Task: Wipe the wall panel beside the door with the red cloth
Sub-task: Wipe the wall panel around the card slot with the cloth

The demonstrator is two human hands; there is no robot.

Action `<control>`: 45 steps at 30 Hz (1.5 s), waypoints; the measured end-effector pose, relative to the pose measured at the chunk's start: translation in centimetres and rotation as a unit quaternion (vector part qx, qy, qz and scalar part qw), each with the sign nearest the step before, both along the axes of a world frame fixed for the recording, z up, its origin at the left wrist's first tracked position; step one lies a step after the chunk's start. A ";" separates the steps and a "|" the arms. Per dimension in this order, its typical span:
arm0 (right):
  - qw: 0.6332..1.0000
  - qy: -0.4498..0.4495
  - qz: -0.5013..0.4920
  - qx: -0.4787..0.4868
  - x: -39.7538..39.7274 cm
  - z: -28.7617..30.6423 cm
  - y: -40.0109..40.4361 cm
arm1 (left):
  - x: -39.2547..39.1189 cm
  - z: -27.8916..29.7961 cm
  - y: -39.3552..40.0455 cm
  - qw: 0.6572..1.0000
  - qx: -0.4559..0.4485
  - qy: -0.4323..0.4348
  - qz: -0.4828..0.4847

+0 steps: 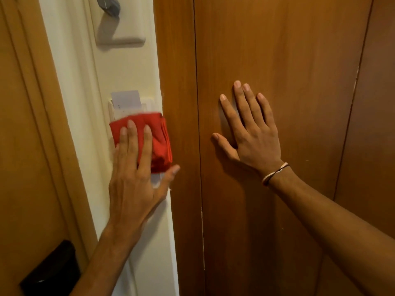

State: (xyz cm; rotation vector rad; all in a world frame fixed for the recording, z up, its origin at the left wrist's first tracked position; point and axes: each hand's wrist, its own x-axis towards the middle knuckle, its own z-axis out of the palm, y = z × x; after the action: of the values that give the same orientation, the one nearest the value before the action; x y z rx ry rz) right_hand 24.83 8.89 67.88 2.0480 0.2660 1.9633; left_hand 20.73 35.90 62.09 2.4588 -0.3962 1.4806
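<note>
A folded red cloth [159,142] is pressed flat against the cream wall panel [128,67], just under a key-card holder. My left hand [136,180] lies on the cloth with fingers spread over it and the thumb below its lower right corner. My right hand [250,133] rests flat on the brown wooden panel [288,60] to the right, fingers apart, holding nothing. A thin cord bracelet sits on that wrist.
A white key card [126,99] stands in a wall holder right above the cloth. Higher up is a cream switch plate with a grey knob [109,5]. The wooden door frame [27,124] runs down the left, with a black fitting [53,272] at the bottom left.
</note>
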 end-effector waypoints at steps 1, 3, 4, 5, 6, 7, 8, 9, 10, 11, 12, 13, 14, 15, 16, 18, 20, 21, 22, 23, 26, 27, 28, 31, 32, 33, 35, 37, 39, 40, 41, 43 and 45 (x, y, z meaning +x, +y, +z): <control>1.000 -0.002 0.002 -0.002 0.0 0.0 -0.1 | -0.1 -0.7 0.2 1.000 0.007 0.004 0.004; 1.000 -0.004 0.006 -0.004 0.1 -0.1 -0.1 | 0.5 -0.4 0.9 1.000 0.013 -0.009 0.011; 1.000 -0.001 0.009 -0.004 0.2 -0.2 -0.1 | 0.8 0.2 1.1 1.000 0.003 -0.015 0.012; 1.000 0.000 0.011 -0.005 0.3 -0.2 -0.1 | 0.9 0.8 1.1 1.000 -0.013 -0.016 0.007; 1.000 -0.003 0.011 -0.006 0.4 -0.2 -0.1 | 0.8 1.1 1.0 1.000 -0.020 -0.013 -0.001; 1.000 -0.005 0.011 -0.008 0.4 -0.2 -0.2 | 0.7 0.7 0.8 1.000 -0.018 -0.009 -0.005; 1.000 -0.006 0.011 -0.009 0.4 -0.2 -0.3 | 0.6 0.0 0.7 1.000 -0.014 -0.004 -0.007; 1.000 -0.006 0.012 -0.010 0.4 -0.2 -0.4 | 0.6 -0.5 0.8 1.000 -0.008 -0.004 -0.007; 1.000 -0.006 0.013 -0.010 0.4 -0.3 -0.5 | 0.7 -0.6 1.2 1.000 -0.002 -0.012 -0.005; 1.000 -0.006 0.013 -0.010 0.4 -0.3 -0.4 | 0.9 -0.1 1.4 1.000 -0.002 -0.021 -0.002; 1.000 -0.004 0.012 -0.013 0.4 -0.3 -0.4 | 1.1 0.6 1.5 1.000 -0.014 -0.026 0.004; 1.000 -0.001 0.010 -0.016 0.3 -0.3 -0.3 | 1.0 1.2 1.3 0.999 -0.034 -0.026 0.007; 1.000 0.000 0.009 -0.017 0.2 -0.3 -0.3 | 0.8 1.5 1.1 0.999 -0.046 -0.021 0.006; 1.000 0.000 0.005 -0.018 0.1 -0.2 -0.3 | 0.6 1.4 0.8 0.999 -0.043 -0.019 0.003; 1.000 0.001 0.001 -0.017 0.1 -0.3 -0.4 | 0.3 0.9 0.8 0.999 -0.030 -0.017 -0.001; 1.000 0.001 -0.004 -0.016 0.0 -0.4 -0.5 | 0.3 0.5 1.5 1.000 -0.005 -0.023 -0.005; 1.000 0.005 -0.001 -0.018 0.1 -0.4 -0.5 | 0.5 1.3 1.8 0.999 -0.033 -0.027 0.007; 1.000 0.009 0.004 -0.019 0.3 -0.5 -0.3 | 0.4 1.6 1.8 0.998 -0.056 -0.022 0.016; 1.000 0.009 0.007 -0.019 0.3 -0.5 -0.3 | 0.4 1.7 1.6 0.998 -0.059 -0.019 0.017; 1.000 0.009 0.007 -0.017 0.5 -0.5 -0.3 | 0.4 1.4 1.5 0.999 -0.037 -0.021 0.013; 1.000 0.019 0.002 -0.006 0.9 -0.7 -0.7 | 0.7 0.2 1.5 0.999 0.017 -0.041 0.002; 1.000 0.019 0.000 -0.002 0.8 -0.7 -0.6 | 0.9 0.3 1.6 0.999 -0.007 -0.046 0.001; 1.000 0.019 -0.003 0.006 0.7 -0.8 -0.4 | 0.9 0.4 1.3 0.998 -0.035 -0.047 -0.001; 0.999 0.015 -0.004 0.037 0.4 -1.5 1.0 | 1.1 0.5 0.6 0.998 -0.009 -0.060 0.002; 0.999 0.017 -0.004 0.044 0.3 -1.7 1.3 | 1.3 0.6 0.5 0.998 -0.010 -0.065 -0.003; 0.998 0.021 -0.002 0.052 0.3 -1.9 1.7 | 1.4 0.8 0.7 0.997 -0.032 -0.067 -0.006; 0.998 0.027 0.003 0.059 0.3 -2.2 2.0 | 1.5 1.0 1.0 0.996 -0.061 -0.068 -0.001; 0.998 0.034 0.008 0.060 0.4 -2.4 2.0 | 1.6 1.0 1.1 0.996 -0.057 -0.062 0.006; 0.998 0.030 0.002 0.059 0.4 -2.3 2.0 | 1.6 0.9 1.2 0.995 -0.077 -0.059 0.007; 0.998 0.028 0.002 0.061 0.4 -2.3 2.0 | 1.5 0.9 1.6 0.996 -0.070 -0.061 0.011; 0.998 0.027 0.003 0.062 0.4 -2.3 2.0 | 1.6 0.8 1.9 0.997 -0.041 -0.064 0.013; 0.998 0.026 0.001 0.062 0.4 -2.3 2.1 | 1.6 0.7 2.3 0.998 0.007 -0.063 0.016; 0.998 0.028 0.001 0.064 0.4 -2.3 2.1 | 1.4 0.8 2.0 0.998 -0.018 -0.060 0.017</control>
State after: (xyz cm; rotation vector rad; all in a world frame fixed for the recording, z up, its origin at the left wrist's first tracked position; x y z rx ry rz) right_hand 25.23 11.01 65.60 2.1863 0.1589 1.9729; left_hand 22.11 37.87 62.92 2.3683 -0.3480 1.6407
